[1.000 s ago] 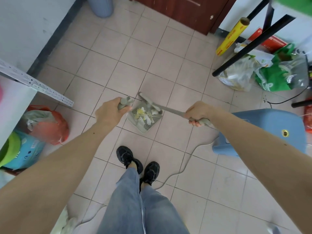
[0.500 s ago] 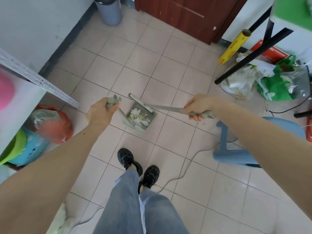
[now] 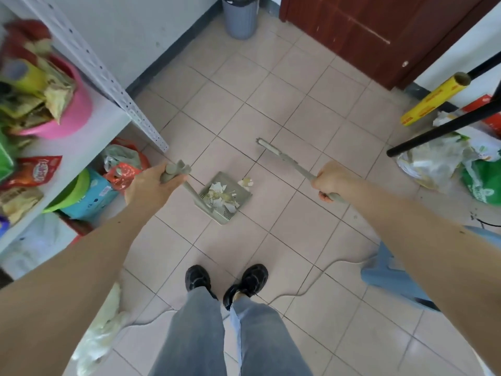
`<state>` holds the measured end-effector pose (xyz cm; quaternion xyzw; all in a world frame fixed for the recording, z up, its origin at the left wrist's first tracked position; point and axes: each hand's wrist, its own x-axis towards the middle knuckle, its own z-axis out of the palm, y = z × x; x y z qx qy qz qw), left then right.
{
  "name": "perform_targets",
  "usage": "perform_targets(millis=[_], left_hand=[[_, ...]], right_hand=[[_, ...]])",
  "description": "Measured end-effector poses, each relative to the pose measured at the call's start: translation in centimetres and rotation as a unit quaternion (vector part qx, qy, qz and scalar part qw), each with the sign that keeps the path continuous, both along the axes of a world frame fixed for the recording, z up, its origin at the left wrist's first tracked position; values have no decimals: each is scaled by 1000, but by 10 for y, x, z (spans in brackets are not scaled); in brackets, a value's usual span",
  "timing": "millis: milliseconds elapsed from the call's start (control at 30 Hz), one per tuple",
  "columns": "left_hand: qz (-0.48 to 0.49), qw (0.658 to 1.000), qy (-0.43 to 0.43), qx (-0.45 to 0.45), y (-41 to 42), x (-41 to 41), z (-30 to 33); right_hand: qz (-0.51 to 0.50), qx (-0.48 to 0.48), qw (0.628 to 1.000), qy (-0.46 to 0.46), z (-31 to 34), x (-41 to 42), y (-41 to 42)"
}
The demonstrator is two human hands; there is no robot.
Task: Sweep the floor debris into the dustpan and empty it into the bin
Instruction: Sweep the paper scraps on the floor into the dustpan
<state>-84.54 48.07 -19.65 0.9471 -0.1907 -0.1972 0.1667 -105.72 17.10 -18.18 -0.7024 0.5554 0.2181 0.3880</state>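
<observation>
My left hand (image 3: 151,185) grips the top of the grey-green dustpan's upright handle. The dustpan (image 3: 238,206) rests on the tiled floor ahead of my shoes, filled with white and yellowish paper scraps. One scrap (image 3: 246,182) lies on the floor just past the pan's open edge. My right hand (image 3: 329,179) holds the broom's handle, and the broom's narrow head (image 3: 268,147) is lifted away from the pan, up and to its right. The grey bin (image 3: 240,16) stands far ahead by the wall, left of the brown door.
A white metal shelf (image 3: 89,123) with a pink bowl (image 3: 78,109) and snack packs juts in at left, bags beneath it. A blue stool (image 3: 390,275) and a white cable (image 3: 298,293) lie at right. Black table legs, a yellow roll (image 3: 431,100) and bags crowd the right wall.
The broom head has swung out of the dustpan toward the upper right. The view has moved forward, with the bin and the shelf now more in sight, and one scrap lies outside the pan.
</observation>
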Motion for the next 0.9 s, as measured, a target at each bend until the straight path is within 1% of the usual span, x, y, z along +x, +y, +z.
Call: perform_targets(millis=[100, 167, 233, 367, 433, 533, 633, 767, 900], left_hand=[[-2, 1000, 0, 14, 28, 4, 4], [-2, 1000, 7, 9, 45, 8, 6], [-5, 1000, 16, 11, 58, 12, 4], [-10, 999, 17, 29, 71, 19, -7], [-16, 999, 13, 34, 70, 21, -12], [-23, 999, 14, 35, 59, 25, -15], [-42, 999, 11, 19, 49, 25, -18], [-46, 999, 7, 12, 47, 26, -17], [15, 1000, 14, -11, 59, 30, -16]], right_hand=[[1, -13, 1000, 17, -11, 3, 9], [-20, -14, 999, 32, -17, 6, 16], [-12, -13, 999, 46, -20, 7, 26], [1, 30, 998, 48, -25, 17, 52], [-8, 46, 997, 63, -26, 24, 69], [-25, 89, 994, 52, -25, 38, 90], [-4, 127, 991, 44, -14, 53, 104], [47, 165, 984, 39, 9, 73, 100], [83, 135, 987, 29, 24, 90, 89]])
